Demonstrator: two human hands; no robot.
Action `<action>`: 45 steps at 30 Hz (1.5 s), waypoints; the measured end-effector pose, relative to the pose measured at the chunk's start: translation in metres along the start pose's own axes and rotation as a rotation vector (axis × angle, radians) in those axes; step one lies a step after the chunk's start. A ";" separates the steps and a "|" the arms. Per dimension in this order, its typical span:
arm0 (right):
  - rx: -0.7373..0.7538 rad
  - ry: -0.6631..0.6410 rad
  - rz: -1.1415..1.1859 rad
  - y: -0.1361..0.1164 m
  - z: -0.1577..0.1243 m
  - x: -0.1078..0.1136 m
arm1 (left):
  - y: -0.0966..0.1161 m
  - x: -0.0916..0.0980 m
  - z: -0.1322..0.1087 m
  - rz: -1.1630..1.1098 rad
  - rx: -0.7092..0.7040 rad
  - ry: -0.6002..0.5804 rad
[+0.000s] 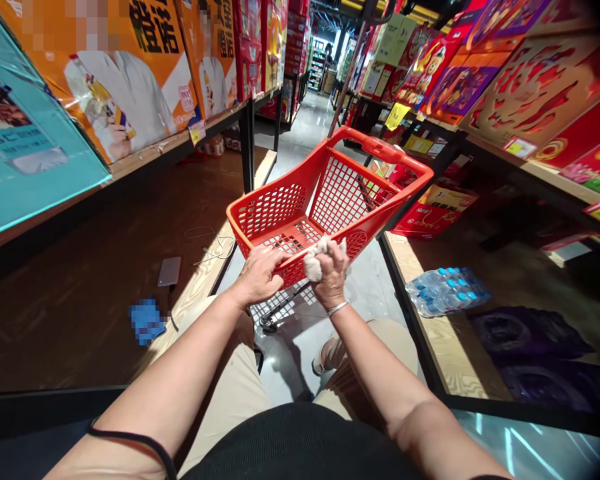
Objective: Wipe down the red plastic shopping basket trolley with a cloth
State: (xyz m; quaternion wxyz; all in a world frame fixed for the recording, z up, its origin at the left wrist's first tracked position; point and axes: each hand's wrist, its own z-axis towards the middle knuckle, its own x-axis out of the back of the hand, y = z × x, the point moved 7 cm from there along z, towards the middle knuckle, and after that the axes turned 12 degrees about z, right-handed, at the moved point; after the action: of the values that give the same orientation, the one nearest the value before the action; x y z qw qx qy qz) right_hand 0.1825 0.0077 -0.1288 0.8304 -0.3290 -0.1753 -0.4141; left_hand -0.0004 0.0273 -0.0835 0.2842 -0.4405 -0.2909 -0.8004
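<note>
A red plastic shopping trolley (275, 241) with a latticed basket stands at the dial's centre, on the pale, glossy floor (290, 137) of a shop aisle that runs off toward twelve. Its smooth red handle (380, 150) lies between one and two o'clock, and a small dark wheel (269, 325) shows at seven.

The left hand (259, 275) grasps the basket's near rim between seven and eight o'clock, fingers over the edge. At six, the right hand (333, 270) is clenched around a crumpled whitish cloth (313, 267) against the same rim; I cannot tell whether it also grips the plastic. A silver-coloured bangle (337, 308) circles the right wrist.

On the low brown wooden shelf to the left, between eight and nine, lie a flat grey rectangular device (169, 272) and a thin white cable (220, 253); a blue object (147, 321), pixelated, is near them at eight. At four, a clear-wrapped pack of blue-capped bottles (447, 291) rests beside dark purple packages (530, 333). A red-and-gold carton (430, 217) sits at three. Higher up, a turquoise carton (30, 160) stands at nine, an orange printed carton (175, 87) at ten and a gold-brown carton (535, 93) at two.
</note>
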 end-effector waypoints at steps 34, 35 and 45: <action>-0.041 -0.093 -0.054 0.019 0.098 0.065 | -0.006 -0.001 0.005 -0.024 0.074 0.046; -0.048 -0.158 -0.050 0.016 0.101 0.061 | -0.006 -0.001 0.005 -0.027 0.077 0.049; 0.225 -0.472 -0.043 -0.040 0.075 0.017 | -0.022 -0.001 0.002 -0.014 0.047 0.064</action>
State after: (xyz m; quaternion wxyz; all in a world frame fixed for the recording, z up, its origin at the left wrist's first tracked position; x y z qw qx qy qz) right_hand 0.1595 0.0320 -0.0494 0.7889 -0.3182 -0.4161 -0.3212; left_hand -0.0146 0.0441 -0.0879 0.2981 -0.4058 -0.3034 -0.8089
